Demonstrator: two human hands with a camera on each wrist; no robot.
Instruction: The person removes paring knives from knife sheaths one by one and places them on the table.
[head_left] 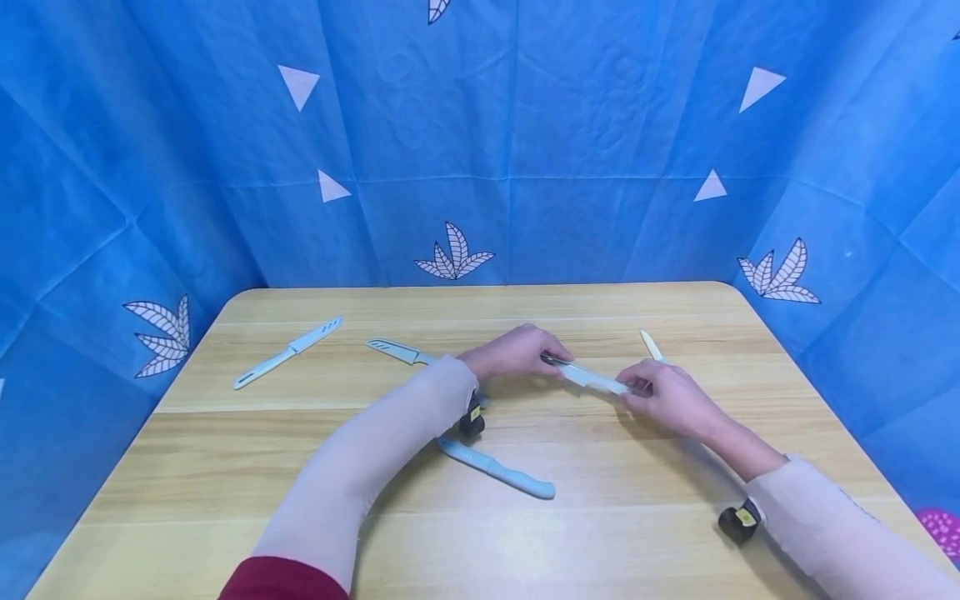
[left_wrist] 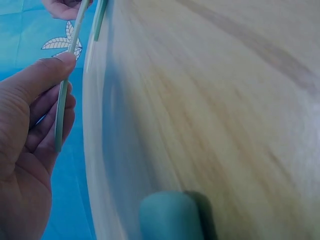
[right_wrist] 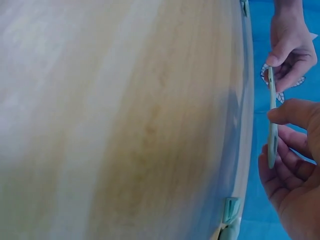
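A pale blue-green knife (head_left: 588, 377) is stretched between both hands above the far middle of the wooden table, nearly level. My left hand (head_left: 517, 352) pinches its left end between thumb and fingers; the left wrist view shows that end edge-on as a thin strip (left_wrist: 61, 112). At the other end, the handle (right_wrist: 272, 145), seen in the right wrist view, is pinched by my right hand (head_left: 671, 400). Just beyond the right hand lies another light-coloured knife (head_left: 650, 342), partly hidden by it.
On the table (head_left: 600, 542), a sheathed pale blue knife (head_left: 288, 352) lies at the far left. A second sheathed knife (head_left: 396, 349) reaches under the left forearm. Nearer, a light blue knife handle (head_left: 506, 472) emerges from beneath that arm. A blue curtain (head_left: 510, 125) hangs behind.
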